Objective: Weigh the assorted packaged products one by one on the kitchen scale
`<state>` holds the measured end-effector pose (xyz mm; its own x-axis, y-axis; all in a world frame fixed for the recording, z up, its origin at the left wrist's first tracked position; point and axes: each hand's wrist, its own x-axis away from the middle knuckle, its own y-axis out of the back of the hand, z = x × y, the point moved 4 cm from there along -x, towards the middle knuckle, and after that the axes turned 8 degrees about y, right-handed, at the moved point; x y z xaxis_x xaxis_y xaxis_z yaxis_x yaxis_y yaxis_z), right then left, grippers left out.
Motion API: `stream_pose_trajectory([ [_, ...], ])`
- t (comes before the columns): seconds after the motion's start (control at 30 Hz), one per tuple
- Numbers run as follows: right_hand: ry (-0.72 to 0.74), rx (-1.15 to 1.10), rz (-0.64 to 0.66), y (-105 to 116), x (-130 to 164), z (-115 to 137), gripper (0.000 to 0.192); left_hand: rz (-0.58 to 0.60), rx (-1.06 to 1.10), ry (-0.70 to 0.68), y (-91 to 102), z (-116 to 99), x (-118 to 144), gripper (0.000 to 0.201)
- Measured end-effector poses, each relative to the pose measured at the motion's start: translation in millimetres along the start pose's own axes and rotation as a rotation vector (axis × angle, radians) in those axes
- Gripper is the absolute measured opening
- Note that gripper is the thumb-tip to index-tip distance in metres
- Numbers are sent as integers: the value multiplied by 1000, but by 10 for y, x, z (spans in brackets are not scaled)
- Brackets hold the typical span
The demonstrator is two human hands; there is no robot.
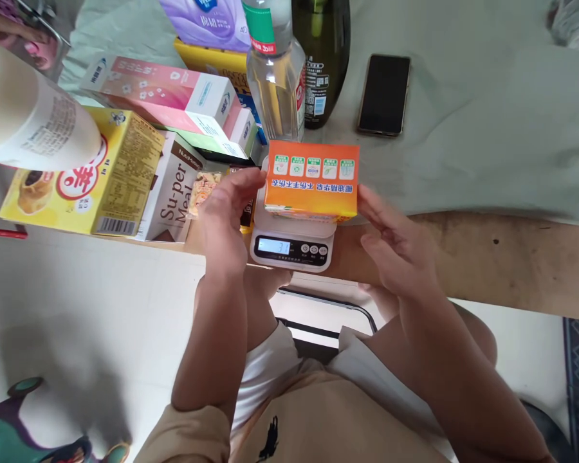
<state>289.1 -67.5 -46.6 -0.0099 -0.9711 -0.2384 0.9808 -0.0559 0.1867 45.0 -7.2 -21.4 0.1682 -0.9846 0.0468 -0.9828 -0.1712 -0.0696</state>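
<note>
An orange box [311, 181] with green icons and blue print rests on a small white kitchen scale [289, 245], whose lit display shows a number. My left hand [226, 215] touches the box's left end with its fingertips. My right hand [395, 241] is at the box's right end, fingers spread and touching its edge. Neither hand is closed around the box. The scale stands at the near edge of the table [511, 257].
Left of the scale lie a yellow snack box [101, 186], a white "Su-per Meal" carton [174, 193] and pink boxes [174, 96]. A clear water bottle [276, 77] and a dark bottle [323, 58] stand behind the scale. A black phone [384, 94] lies on the cloth.
</note>
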Motion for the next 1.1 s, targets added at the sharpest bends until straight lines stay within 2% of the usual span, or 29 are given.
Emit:
stream_pose_trajectory([
  [0.07, 1, 7, -51, 48, 21, 34, 64, -39, 15, -19, -18, -23, -25, 55],
  [0.17, 9, 12, -74, 123, 110, 83, 61, -36, -9, -26, -87, -104, -31, 42],
  [0.3, -10, 15, -38, 217, 207, 34, 57, -17, -74, -36, -142, -164, -70, 48],
  [0.47, -55, -1, 38, 265, 142, -114, 57, -66, -93, -13, -64, -100, -68, 55],
  [0.57, -92, -23, 10, 297, 110, -125, 55, -80, -65, -15, 20, -69, -22, 53],
  [0.7, -117, -16, -63, 350, 200, -87, 56, -109, 11, -92, 97, -113, -30, 47],
  [0.8, -92, -12, -120, 337, 338, -77, 59, -58, 51, -176, 28, -248, -176, 39],
  [0.93, -68, 18, -224, 231, 506, -23, 58, 142, 95, -269, -150, -408, -397, 34],
  [1.0, -71, 37, -245, 155, 546, 49, 58, 181, 71, -288, -157, -381, -436, 44],
  [1.07, -86, 62, -243, 86, 542, 143, 59, 163, 43, -293, -93, -292, -418, 55],
  [1.1, -88, 78, -242, 59, 523, 195, 59, 151, 45, -278, -48, -235, -396, 53],
])
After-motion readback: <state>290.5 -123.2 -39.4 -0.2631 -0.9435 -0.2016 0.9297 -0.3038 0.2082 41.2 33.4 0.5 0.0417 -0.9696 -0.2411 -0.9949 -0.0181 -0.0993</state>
